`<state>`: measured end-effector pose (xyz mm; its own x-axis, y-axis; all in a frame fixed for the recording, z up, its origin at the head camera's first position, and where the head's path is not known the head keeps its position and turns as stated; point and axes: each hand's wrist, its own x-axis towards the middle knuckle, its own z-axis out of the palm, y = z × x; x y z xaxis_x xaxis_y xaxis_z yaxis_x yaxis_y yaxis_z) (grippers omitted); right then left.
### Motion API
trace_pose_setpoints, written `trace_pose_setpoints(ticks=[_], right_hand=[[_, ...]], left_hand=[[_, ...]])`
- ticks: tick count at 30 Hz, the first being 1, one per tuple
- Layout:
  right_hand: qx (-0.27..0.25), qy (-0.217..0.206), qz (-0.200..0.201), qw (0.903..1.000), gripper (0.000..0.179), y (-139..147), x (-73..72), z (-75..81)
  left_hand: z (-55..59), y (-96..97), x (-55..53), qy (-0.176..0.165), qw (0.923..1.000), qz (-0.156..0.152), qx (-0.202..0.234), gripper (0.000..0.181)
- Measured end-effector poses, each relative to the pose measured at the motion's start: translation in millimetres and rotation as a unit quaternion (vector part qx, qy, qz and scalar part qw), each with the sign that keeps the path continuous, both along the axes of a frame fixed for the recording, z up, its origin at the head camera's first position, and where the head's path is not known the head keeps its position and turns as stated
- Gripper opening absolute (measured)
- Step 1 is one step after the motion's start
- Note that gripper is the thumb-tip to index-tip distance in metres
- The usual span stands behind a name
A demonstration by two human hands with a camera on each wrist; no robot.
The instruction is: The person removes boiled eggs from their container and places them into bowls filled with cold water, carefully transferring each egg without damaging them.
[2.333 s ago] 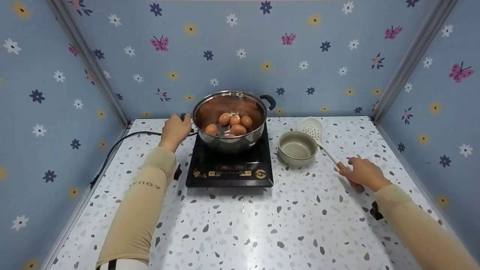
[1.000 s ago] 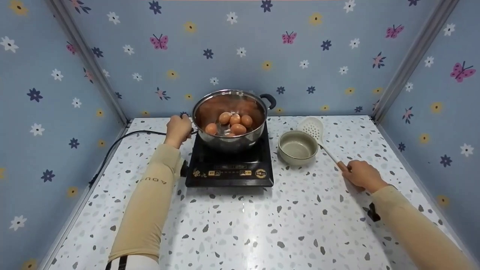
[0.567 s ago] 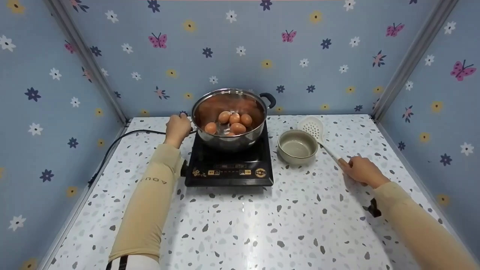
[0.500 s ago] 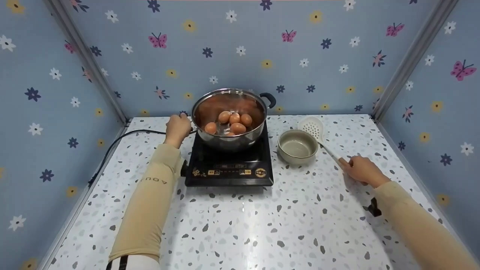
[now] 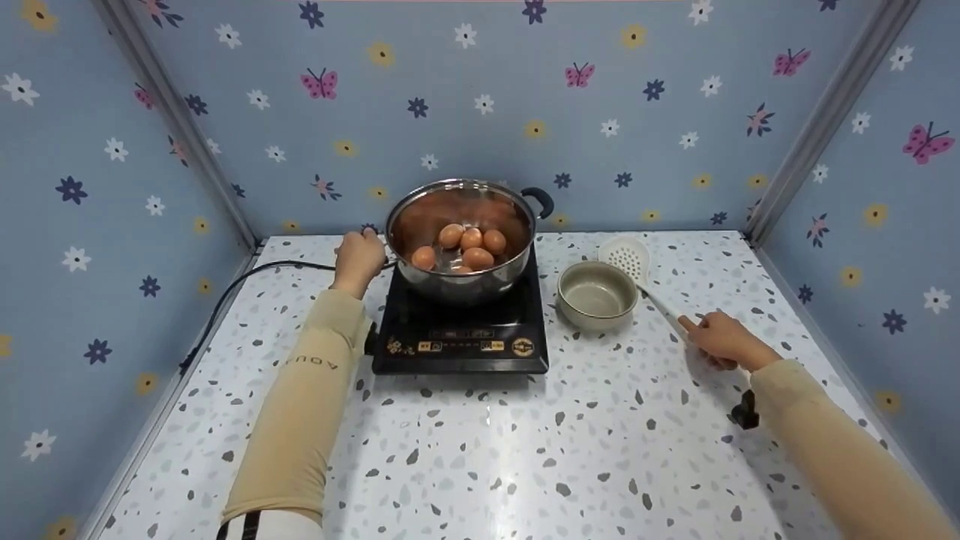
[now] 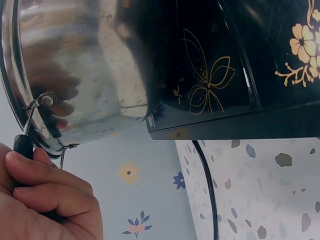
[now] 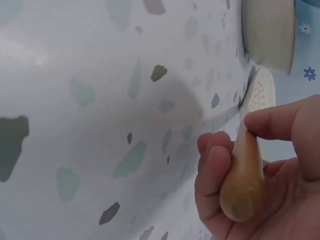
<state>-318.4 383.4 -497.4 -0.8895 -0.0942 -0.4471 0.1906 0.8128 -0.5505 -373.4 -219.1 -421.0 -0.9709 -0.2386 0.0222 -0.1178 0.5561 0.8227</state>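
Note:
My left hand (image 5: 358, 259) grips the black side handle (image 6: 23, 145) of a stainless steel pot (image 5: 463, 289), its fingers curled round it in the left wrist view. Inside the pot are several brown eggs (image 5: 477, 259). The pot stands on a black induction cooker (image 5: 459, 360). On the right, my right hand (image 5: 726, 341) holds a white skimmer (image 5: 625, 256) by its wooden handle (image 7: 244, 185). Thumb and fingers close about that handle in the right wrist view. The skimmer's perforated head lies toward the back of the table, just behind a grey-green bowl (image 5: 596, 296).
The bowl sits between the cooker and the skimmer. A black power cord (image 5: 247, 276) runs from behind the pot to the table's left side. Flowered blue panels (image 5: 480, 112) enclose the speckled white table (image 5: 487, 450) at the back and both sides.
My left hand has moved in from beside the pot and taken its handle. My right hand has closed round the skimmer's handle. Pot, eggs and bowl have kept their places.

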Motion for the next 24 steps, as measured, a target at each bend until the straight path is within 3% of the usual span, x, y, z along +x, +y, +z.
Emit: trace_pose_setpoints(ticks=[14, 24], right_hand=[[-0.119, -0.062, -0.053, 0.9895, 0.047, -0.1, 1.4, 4.4], [-0.141, -0.084, -0.087, 0.9826, 0.051, 1.4, -1.1, 2.8]], left_hand=[[1.4, 2.9, 6.7, 0.025, 0.9996, 0.010, -0.003, 0.059], [1.5, 3.5, 5.5, 0.025, 0.9995, 0.017, 0.005, 0.053]])
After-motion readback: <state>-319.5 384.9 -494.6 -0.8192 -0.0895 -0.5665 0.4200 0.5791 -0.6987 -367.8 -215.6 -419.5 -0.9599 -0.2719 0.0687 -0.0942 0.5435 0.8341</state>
